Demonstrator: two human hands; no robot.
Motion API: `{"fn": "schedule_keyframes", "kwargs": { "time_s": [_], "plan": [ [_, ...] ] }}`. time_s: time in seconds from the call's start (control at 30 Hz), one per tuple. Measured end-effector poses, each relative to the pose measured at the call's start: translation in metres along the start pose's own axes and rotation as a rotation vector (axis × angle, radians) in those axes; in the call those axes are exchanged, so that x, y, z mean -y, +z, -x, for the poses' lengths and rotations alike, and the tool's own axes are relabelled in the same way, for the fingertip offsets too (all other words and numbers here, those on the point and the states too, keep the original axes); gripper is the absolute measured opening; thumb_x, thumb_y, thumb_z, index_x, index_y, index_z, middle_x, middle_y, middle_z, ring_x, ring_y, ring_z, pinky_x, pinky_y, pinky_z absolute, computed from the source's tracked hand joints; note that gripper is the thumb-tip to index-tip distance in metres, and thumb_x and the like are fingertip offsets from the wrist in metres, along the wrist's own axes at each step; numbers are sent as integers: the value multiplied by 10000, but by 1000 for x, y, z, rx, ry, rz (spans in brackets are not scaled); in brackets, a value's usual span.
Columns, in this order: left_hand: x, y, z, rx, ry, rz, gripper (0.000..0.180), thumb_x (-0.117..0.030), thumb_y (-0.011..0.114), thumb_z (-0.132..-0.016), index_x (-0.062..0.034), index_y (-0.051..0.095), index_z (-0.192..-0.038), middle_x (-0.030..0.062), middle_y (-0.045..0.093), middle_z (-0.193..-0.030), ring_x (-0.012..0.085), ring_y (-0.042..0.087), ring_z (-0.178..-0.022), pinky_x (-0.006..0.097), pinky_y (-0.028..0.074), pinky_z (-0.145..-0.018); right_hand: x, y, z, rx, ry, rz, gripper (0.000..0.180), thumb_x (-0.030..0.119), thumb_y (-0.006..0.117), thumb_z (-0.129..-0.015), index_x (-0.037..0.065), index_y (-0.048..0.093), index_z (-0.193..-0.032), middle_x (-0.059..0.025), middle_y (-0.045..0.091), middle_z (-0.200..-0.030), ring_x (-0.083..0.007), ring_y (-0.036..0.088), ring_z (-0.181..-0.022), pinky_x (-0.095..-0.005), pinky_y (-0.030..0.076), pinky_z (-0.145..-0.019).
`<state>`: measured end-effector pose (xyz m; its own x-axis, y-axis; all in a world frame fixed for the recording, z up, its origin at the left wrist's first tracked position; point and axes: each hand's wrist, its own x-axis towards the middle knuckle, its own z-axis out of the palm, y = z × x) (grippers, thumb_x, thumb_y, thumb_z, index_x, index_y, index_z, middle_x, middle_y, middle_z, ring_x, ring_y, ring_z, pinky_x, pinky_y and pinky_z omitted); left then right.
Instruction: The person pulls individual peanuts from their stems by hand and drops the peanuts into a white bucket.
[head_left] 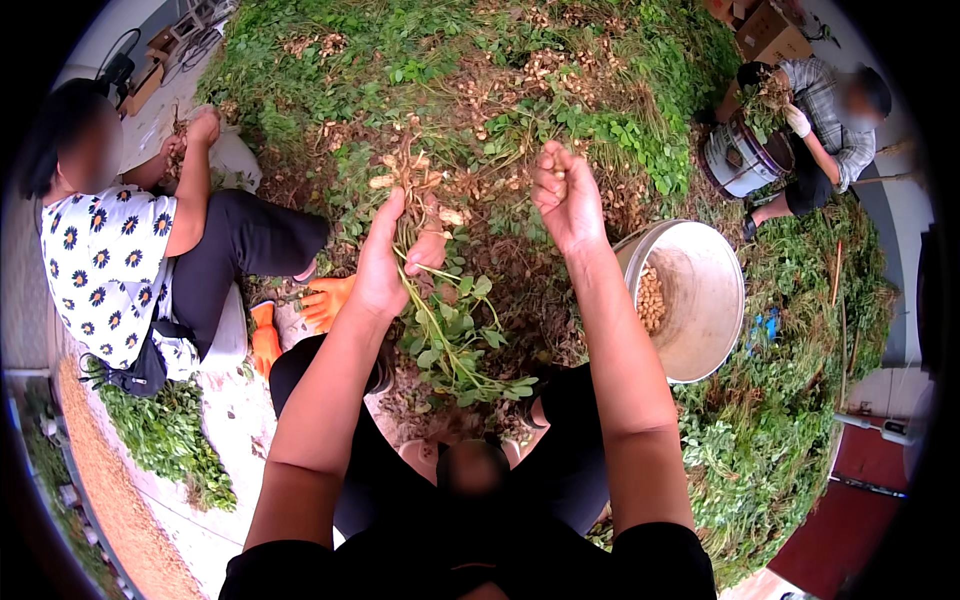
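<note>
My left hand point(383, 262) is closed round the stems of a peanut plant point(452, 325). Its roots, with several pale peanuts point(425, 178) on them, point away from me, and its green leaves hang down toward my knees. To the right, apart from the plant, my right hand point(570, 205) is raised with its fingers curled in. Whatever lies between those fingers is too small to make out. Beside my right forearm a pale bucket point(712, 290) leans with its mouth toward me, and shelled-looking loose peanuts point(650, 300) lie inside it.
A wide heap of peanut plants point(420, 50) spreads ahead and right. Orange gloves point(325, 302) lie left of my knee. One person point(110, 240) sits at the left, handling roots; another point(835, 120), far right, holds a plant over a bucket point(745, 160). Cardboard boxes point(772, 35) stand behind.
</note>
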<state>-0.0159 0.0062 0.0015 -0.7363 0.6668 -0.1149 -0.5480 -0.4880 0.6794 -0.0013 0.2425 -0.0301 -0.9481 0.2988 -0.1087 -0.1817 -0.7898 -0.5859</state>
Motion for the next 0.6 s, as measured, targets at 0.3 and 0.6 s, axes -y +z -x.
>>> {"fn": "schedule_keyframes", "kwargs": {
  "time_s": [0.3,0.6],
  "plan": [
    [14,8,4,20,-140,-186,443,-488,371,-997,-79,539,-975,-42,367,-495,76,298,-429,230,240,-470,-22,37,33,236,269,405,419,429,508,-985,52,627,-1122,39,517,-832,-35,347,-603,-186,261,-499],
    [18,6,0,-41,-88,-276,443,-473,353,-1003,-74,542,-967,-30,379,-507,82,318,-448,234,250,-473,-34,21,26,205,-159,1000,298,353,598,-953,58,574,-927,-3,589,-782,-92,483,-619,-256,411,-563]
  ]
}}
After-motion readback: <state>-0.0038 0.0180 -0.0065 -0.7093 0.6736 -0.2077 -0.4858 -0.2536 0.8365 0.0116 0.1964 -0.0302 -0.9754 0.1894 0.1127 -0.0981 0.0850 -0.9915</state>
